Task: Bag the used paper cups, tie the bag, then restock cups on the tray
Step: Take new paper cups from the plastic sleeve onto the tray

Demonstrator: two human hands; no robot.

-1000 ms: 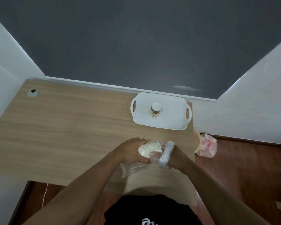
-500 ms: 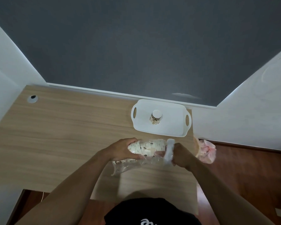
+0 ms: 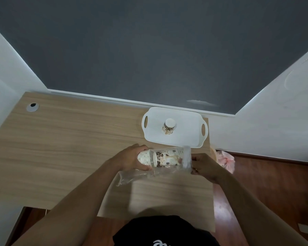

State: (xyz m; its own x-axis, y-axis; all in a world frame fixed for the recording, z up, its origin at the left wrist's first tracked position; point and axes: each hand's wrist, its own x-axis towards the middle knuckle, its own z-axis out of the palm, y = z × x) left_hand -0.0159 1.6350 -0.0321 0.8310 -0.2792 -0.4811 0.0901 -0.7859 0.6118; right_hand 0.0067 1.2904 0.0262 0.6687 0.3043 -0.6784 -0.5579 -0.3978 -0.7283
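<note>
Cup stack [image 3: 164,158] — papery, cylindrical — in crinkly clear sleeve [image 3: 132,176].

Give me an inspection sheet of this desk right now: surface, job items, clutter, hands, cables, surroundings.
Surface: light wooden desk.
Job's things: stack of cups lying sideways, partly inside a clear plastic sleeve; white tray at the desk's far right, one cup standing on it.
Clutter: pink bag low beside the desk's right edge.
Hands: left hand grips the stack's bare end; right hand holds the sleeve's other end.
Cables: nothing seen; grommet hole at far left.
Surroundings: dark grey wall ahead, white side walls, wooden floor.
</note>
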